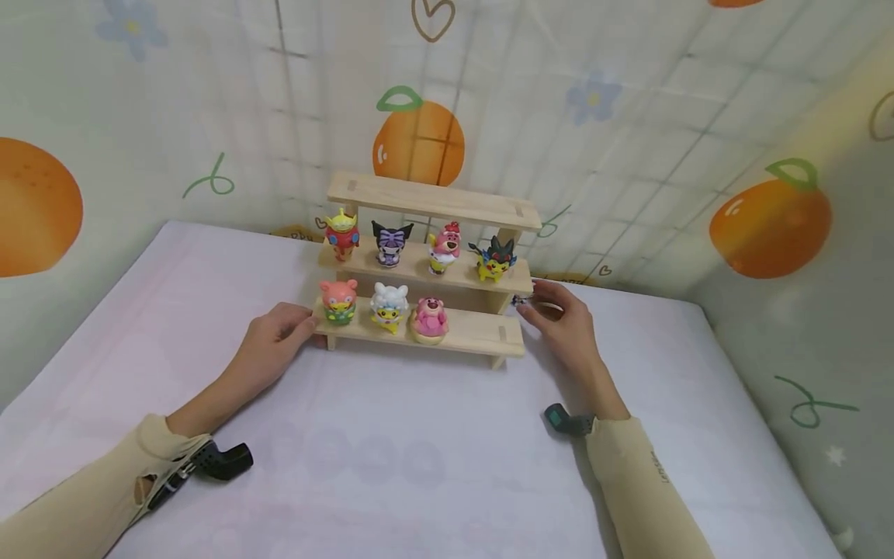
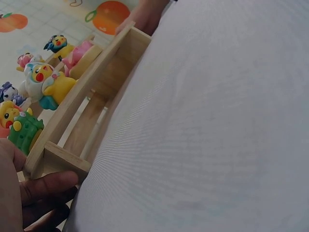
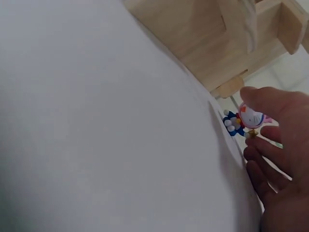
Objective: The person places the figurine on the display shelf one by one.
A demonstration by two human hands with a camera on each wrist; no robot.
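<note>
The left hand grips the pale wooden stepped shelf end, the right hand pinches a small glossy blue figurine beside the other end, smooth white sheet open in front

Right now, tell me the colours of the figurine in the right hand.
Blue, white and red figurine, clearest in the right wrist view.

small blue-and-white cat figurine on the white sheet, just beside the wooden shelf

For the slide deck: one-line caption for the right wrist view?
Right hand pinches a small blue-and-white figurine on the white cloth beside the wooden shelf.
</note>
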